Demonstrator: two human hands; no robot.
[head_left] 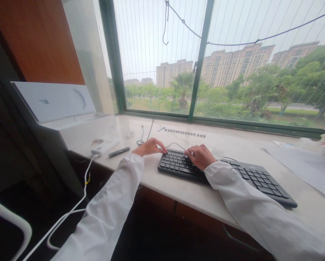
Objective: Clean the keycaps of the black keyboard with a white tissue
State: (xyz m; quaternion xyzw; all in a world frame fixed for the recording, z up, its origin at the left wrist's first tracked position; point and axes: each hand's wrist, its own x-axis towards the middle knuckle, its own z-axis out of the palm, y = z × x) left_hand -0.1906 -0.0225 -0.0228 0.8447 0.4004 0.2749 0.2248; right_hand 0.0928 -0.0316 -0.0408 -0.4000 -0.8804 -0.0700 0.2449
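Note:
A long black keyboard (179,167) lies aslant on the pale tabletop, its number pad toward the right. My left hand (149,146) is at the keyboard's far left corner, thumb and forefinger closed on its edge. Over the upper middle keys, my right hand (201,156) has its fingers bent and pinched together. Something small and shiny shows at those fingertips, too small to name. Behind the keyboard stands a row of small black pieces (184,133) that look like keycaps. A thin blue strip (161,129) lies at the row's left end.
Left of my left hand are a black pen (119,152), a white device (105,145) with a white cable (85,181), and an opened white box (81,132). A dark cable (140,142) coils behind. Papers (301,165) lie at right; a window rises beyond.

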